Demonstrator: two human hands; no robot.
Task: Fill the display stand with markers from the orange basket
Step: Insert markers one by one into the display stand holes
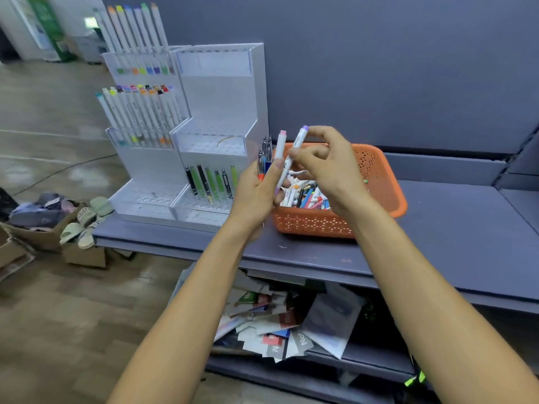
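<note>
While both forearms reach in over the grey shelf (455,228), the big picture is this: the white display stand (221,118) sits at the shelf's left end, right up against the back wall, with its stepped tiers only partly filled. White markers with coloured caps (137,33) stand in the upper left tiers, green and black pens (210,182) lean in the lower right tier, and the tiers above them are bare holes. Just right of the stand, near the shelf's front edge, sits the orange basket (379,176), with a jumble of markers and pens lying in its bottom.

Now to the hands, both raised in front of the basket's left end. The left hand (256,196) is clenched around a small bundle: a pink-capped marker (280,147) standing upright and a few dark clicker pens (265,158) beside it, tips up. The right hand (329,167) pinches a purple-capped marker (296,147), fingertip on the cap, thumb and fingers on the barrel, the marker tilted so its lower end angles down into the left palm. Whether the left hand also grips that lower end is hard to tell, as the fingers overlap there.

Down below, loose papers (277,325) pile on the lower shelf.
</note>
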